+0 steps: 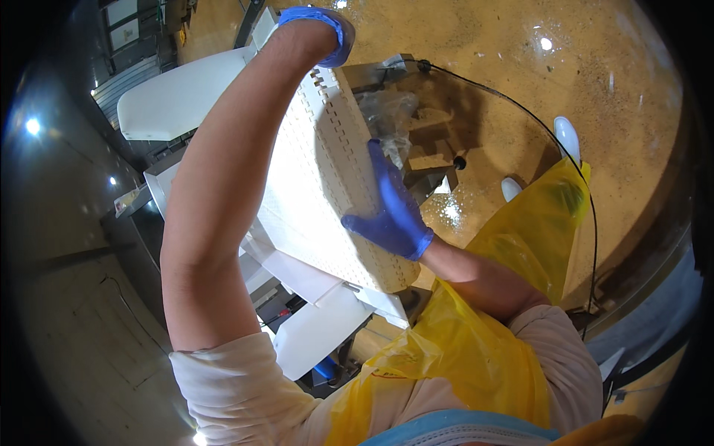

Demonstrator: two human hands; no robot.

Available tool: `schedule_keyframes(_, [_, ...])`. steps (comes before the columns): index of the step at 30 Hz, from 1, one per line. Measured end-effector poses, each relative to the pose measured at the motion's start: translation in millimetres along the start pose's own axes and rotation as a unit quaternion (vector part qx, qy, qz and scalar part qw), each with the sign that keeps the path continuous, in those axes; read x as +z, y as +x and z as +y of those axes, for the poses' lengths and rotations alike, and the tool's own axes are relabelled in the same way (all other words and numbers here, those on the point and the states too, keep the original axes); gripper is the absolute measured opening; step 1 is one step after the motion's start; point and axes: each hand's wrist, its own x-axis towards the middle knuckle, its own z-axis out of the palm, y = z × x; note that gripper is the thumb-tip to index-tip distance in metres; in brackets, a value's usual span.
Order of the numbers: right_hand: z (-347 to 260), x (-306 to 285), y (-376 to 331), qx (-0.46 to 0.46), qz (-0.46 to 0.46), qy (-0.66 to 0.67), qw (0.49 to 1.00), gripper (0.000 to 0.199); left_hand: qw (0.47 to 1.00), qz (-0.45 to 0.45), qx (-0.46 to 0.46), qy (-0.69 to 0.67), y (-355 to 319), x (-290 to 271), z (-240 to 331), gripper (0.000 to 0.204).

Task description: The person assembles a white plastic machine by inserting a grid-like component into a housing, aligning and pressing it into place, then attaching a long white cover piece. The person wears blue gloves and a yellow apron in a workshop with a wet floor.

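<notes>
A white modular conveyor belt (301, 175), with toothed, hinged links along its rounded end, runs through the middle of the view. My right hand (394, 212), in a blue glove, lies against that end with the thumb apart from the stretched fingers. Nothing shows in its grasp. At the far end of the belt is my left hand (327, 31), also gloved in blue. Its fingers are out of sight behind the wrist and glove cuff, so whether it grips anything is hidden. My left forearm crosses over part of the belt.
White side panels (178, 97) flank the machine, one more (320, 334) lying nearer me. A black cable (513, 100) curves over the wet tan floor. Clear plastic film (390, 115) hangs beside metal frame parts. My yellow apron (476, 327) drapes close to the belt.
</notes>
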Motion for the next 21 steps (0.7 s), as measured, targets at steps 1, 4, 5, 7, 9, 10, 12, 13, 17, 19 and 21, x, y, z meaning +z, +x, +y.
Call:
schedule_keyframes(1, [-1.2,-1.1,0.5,0.005,0.0,0.003,1.0,0.124,1.0,-0.005,0.002,0.022,1.1,-3.1,2.2,0.025])
schedule_keyframes(4, [-4.6,-2.9,1.1,0.019,-0.001,0.009,1.0,0.122,0.999,-0.001,0.011,0.04,1.5,-6.9,8.2,0.024])
schedule_keyframes(5, [-5.6,-2.8,0.8,0.022,0.0,0.009,1.0,0.121,0.999,0.002,0.014,0.041,1.3,-6.3,9.4,0.024])
schedule_keyframes(7, [-5.1,-1.6,0.3,0.017,0.006,0.002,1.0,0.121,0.999,0.009,0.019,0.045,2.9,-8.1,11.2,0.024])
schedule_keyframes(9, [-0.7,1.2,-0.4,0.002,0.016,-0.013,1.0,0.121,0.999,0.015,0.023,0.045,4.0,-9.2,12.3,0.024])
schedule_keyframes(10, [1.1,1.7,0.6,-0.009,0.024,-0.02,0.999,0.121,0.998,0.02,0.024,0.046,5.8,-10.4,12.2,0.024])
schedule_keyframes(12, [4.0,1.6,3.8,-0.029,0.041,-0.034,0.998,0.123,0.998,0.029,0.03,0.048,9.6,-12.1,13.1,0.024])
schedule_keyframes(13, [4.9,1.2,5.4,-0.024,0.044,-0.032,0.998,0.123,0.998,0.034,0.031,0.05,12.3,-13.9,13.3,0.024])
schedule_keyframes(17, [2.3,4.1,-0.3,-0.03,0.026,-0.03,0.999,0.123,0.998,0.031,0.019,0.046,-0.1,-4.3,11.4,0.024])
schedule_keyframes(19, [2.2,4.3,-0.9,-0.036,0.021,-0.029,0.999,0.122,0.998,0.032,0.014,0.047,-1.7,-3.3,10.4,0.024])
schedule_keyframes(21, [4.3,-0.3,11.3,-0.028,0.043,-0.028,0.998,0.121,0.996,0.055,0.032,0.058,14.6,-17.8,12.5,0.024])
